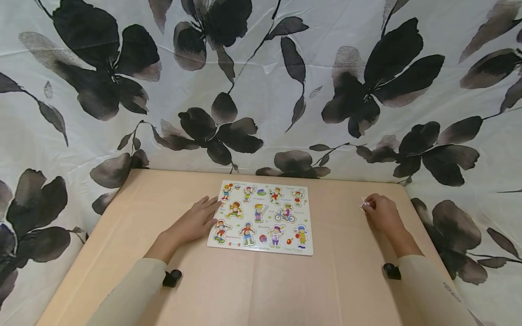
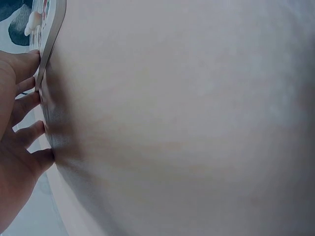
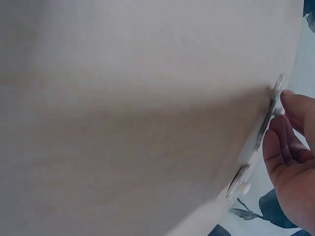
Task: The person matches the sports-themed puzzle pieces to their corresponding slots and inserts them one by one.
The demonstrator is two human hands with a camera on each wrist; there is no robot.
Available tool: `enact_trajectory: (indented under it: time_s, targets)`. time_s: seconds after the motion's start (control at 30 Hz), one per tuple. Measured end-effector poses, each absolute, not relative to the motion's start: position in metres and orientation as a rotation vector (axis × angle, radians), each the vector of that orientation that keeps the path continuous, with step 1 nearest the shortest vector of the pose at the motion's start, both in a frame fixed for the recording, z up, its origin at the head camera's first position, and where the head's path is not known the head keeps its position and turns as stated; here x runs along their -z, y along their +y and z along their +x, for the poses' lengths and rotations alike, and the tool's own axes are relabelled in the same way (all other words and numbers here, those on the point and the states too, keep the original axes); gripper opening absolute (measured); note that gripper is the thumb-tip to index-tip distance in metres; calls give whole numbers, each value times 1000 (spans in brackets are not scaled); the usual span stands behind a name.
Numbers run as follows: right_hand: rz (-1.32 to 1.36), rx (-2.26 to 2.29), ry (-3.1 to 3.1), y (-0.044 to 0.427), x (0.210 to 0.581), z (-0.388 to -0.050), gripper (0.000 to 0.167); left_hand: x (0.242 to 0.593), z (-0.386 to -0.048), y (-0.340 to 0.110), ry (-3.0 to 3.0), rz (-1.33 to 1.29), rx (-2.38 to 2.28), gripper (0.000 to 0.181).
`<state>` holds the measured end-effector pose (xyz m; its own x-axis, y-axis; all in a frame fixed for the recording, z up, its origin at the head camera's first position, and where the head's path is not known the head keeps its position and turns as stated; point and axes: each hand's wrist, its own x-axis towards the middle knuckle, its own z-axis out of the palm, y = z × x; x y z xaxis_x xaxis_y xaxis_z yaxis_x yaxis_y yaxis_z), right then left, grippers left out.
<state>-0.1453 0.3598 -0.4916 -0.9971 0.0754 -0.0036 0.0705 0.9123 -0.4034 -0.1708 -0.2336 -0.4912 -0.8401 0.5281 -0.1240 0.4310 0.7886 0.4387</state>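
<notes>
A white puzzle board (image 1: 267,226) printed with children playing sports lies on the table. My left hand (image 1: 200,217) rests at its left edge, fingers spread; in the left wrist view the thumb and fingertips (image 2: 32,132) meet the board's side and the tabletop. Off to the right, my right hand (image 1: 382,213) pinches a small puzzle piece (image 1: 361,206) between thumb and fingers. Seen edge-on in the right wrist view, that piece (image 3: 266,123) is thin and flat and sits close to the tabletop. A second thin piece (image 3: 237,183) with a pale knob lies beside it.
The table (image 1: 293,290) has a plain tan surface. Behind it and at its sides hangs white cloth (image 1: 269,81) with dark flowers. A small black device (image 1: 172,278) sits at the left wrist, and another black device (image 1: 392,271) at the right.
</notes>
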Motion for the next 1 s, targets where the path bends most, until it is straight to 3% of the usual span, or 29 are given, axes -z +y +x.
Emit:
enact_trajectory:
  time_s: [0.63, 1.0]
  targets:
    - [-95, -595, -3058, 361, 492, -150, 17, 492, -170, -234, 2735, 733, -591, 60]
    - [42, -624, -2999, 334, 474, -146, 14, 494, -171, -234, 2739, 733, -584, 60]
